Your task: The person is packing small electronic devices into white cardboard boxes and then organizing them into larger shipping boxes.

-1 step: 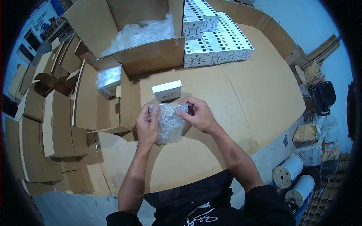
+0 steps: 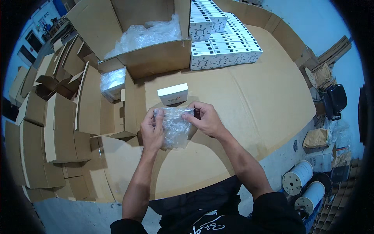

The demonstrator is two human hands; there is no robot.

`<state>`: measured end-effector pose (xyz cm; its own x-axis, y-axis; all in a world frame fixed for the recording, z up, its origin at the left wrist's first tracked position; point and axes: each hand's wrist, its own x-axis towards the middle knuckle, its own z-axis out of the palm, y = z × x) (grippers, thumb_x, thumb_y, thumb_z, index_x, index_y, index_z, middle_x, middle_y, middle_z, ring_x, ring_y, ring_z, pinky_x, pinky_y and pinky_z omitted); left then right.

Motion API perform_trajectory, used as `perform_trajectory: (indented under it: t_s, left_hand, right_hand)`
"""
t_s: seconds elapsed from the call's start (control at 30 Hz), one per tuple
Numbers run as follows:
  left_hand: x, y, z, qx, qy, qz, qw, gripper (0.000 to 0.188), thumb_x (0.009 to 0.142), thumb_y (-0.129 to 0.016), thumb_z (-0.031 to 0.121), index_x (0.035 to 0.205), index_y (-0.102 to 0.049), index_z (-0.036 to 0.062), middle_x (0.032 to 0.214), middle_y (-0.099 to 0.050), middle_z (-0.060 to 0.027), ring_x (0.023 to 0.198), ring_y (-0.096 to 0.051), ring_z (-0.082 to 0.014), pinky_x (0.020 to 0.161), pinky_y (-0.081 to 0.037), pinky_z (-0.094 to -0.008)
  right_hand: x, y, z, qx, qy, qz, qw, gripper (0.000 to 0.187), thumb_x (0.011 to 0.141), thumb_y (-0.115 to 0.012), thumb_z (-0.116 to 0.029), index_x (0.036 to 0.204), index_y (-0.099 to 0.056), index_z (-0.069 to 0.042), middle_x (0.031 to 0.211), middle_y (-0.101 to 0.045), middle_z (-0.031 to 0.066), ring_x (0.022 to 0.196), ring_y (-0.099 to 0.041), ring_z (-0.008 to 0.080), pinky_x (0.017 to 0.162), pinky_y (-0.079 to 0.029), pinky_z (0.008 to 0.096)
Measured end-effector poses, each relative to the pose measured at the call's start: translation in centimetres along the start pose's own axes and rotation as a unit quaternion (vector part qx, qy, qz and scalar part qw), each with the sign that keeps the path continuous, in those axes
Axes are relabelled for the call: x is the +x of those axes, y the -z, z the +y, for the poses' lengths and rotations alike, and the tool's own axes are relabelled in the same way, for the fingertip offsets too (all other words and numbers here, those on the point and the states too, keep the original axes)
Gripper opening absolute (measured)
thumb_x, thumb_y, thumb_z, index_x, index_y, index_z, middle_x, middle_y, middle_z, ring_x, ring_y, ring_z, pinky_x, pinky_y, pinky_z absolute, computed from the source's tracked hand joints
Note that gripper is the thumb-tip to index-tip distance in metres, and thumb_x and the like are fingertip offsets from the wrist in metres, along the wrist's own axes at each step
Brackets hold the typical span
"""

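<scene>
A clear bubble-wrap bag point(image 2: 174, 128) hangs between my hands above the cardboard-covered table. My left hand point(image 2: 153, 126) pinches its upper left corner between thumb and fingers. At the upper right corner, my right hand point(image 2: 206, 119) grips the bag's edge, thumb in front. I cannot make out anything inside the bag. Just beyond it, a small white box point(image 2: 173, 94) stands on the cardboard. An open cardboard carton point(image 2: 131, 105) to the left holds a bubble-wrapped item point(image 2: 113, 84) at its far end.
A large open carton point(image 2: 157, 58) holding a pile of bubble-wrap bags point(image 2: 148, 38) stands at the back. Stacked white boxes point(image 2: 226, 54) sit to its right. Several open cartons point(image 2: 66, 132) crowd the left. Cable spools point(image 2: 298, 177) are at the lower right, beyond the table edge.
</scene>
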<state>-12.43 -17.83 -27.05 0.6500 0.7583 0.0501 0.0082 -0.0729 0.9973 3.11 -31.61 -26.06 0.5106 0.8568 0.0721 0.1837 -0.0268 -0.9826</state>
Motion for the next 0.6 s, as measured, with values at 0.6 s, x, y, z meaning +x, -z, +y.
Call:
perform_trajectory:
  t_s: [0.6]
  left_hand:
    - [-0.1,0.4,1.1,0.075,0.031,0.056,0.995,0.037,0.108,-0.05,0.03,0.101,-0.066,-0.0029,0.078,-0.06,-0.0018,0.075,-0.051,-0.0088,0.068,-0.046,-0.0306]
  right_hand:
    - [0.0,1.0,-0.3,0.153,-0.113,-0.12,0.974,0.037,0.094,-0.072,-0.009,0.127,-0.056,-0.001,0.095,-0.071,0.005,0.077,-0.062,0.0061,0.063,-0.05,0.0231]
